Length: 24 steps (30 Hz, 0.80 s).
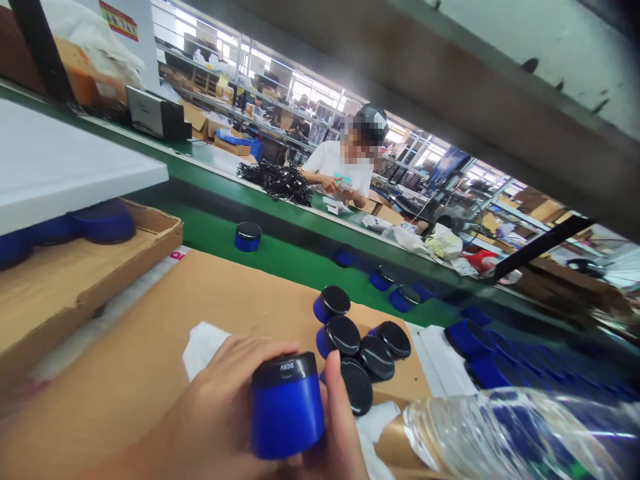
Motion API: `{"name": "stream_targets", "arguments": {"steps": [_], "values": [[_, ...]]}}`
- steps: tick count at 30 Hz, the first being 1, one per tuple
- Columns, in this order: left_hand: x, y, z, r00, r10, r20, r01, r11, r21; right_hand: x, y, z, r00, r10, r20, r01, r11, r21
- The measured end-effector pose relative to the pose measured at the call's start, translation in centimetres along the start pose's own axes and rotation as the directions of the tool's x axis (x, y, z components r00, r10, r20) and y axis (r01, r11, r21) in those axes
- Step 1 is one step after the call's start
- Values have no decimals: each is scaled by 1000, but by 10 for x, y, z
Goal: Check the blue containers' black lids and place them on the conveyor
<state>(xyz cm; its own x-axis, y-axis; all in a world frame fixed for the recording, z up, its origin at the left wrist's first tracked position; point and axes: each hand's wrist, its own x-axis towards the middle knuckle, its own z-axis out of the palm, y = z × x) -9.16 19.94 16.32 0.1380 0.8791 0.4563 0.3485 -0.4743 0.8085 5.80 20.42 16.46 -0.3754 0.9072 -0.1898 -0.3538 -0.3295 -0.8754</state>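
A blue, cup-shaped device (287, 413) with a black band marked DC5V is between my hands in the lower middle. My left hand (215, 407) is closed around its left side, fingers reaching behind the black end. My right hand (345, 427) grips it from the right and partly below; most of that hand is hidden. A piece of white cloth (203, 347) pokes out behind my left hand, and more white cloth (377, 423) lies to the right of my right hand. Just beyond, several similar blue devices with glossy black ends (343, 333) lie clustered on a cardboard sheet (240, 293).
More blue devices (249, 237) stand on the green conveyor belt (210, 230). Rows of them (505, 360) lie at right, behind a clear plastic bottle (500, 433). At left is a cardboard tray (150, 233). Across the belt, a person (345, 163) works beside black cables (275, 183).
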Motion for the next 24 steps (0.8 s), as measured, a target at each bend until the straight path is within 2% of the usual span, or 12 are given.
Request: {"name": "stream_targets", "arguments": {"steps": [2, 5, 7, 8, 9, 11, 12, 13, 16, 19, 21, 24], "values": [[-4, -11, 0, 998, -4, 65, -1, 997, 71, -2, -1, -1, 997, -23, -75, 16, 995, -103], [-11, -30, 6, 982, -65, 176, 39, 988, 149, -2, -8, -8, 977, -152, -149, 101, 947, -305], [-13, -38, 14, 985, -97, 143, 72, 983, 168, 2, -15, -13, 949, -259, -179, 179, 911, -371], [-14, -38, 17, 991, -87, 103, 69, 983, 168, 4, -19, -16, 920, -328, -212, 221, 885, -410], [-14, -37, 20, 996, -65, 69, 52, 984, 171, 6, -22, -17, 878, -410, -247, 255, 837, -484], [-13, -31, 23, 1000, 5, 27, -11, 981, 195, 12, -28, -16, 786, -559, -264, 257, 684, -682], [-12, -26, 23, 999, 47, 15, -49, 975, 217, 15, -32, -14, 757, -608, -240, 229, 590, -774], [-11, -22, 22, 997, 79, 14, -80, 967, 244, 19, -37, -11, 749, -630, -204, 190, 500, -845], [-10, -13, 19, 982, 187, -29, -168, 929, 330, 41, -57, 0, 812, -568, -135, 79, 336, -939], [-10, -13, 19, 976, 217, -22, -191, 897, 398, 85, -80, 6, 858, -491, -153, -70, 183, -981], [-10, -17, 19, 976, 218, 0, -198, 885, 422, 123, -91, 4, 889, -413, -200, -152, 146, -978], [-10, -26, 19, 968, 249, 2, -226, 873, 431, 175, -97, -2, 892, -373, -255, -231, 107, -967]]}}
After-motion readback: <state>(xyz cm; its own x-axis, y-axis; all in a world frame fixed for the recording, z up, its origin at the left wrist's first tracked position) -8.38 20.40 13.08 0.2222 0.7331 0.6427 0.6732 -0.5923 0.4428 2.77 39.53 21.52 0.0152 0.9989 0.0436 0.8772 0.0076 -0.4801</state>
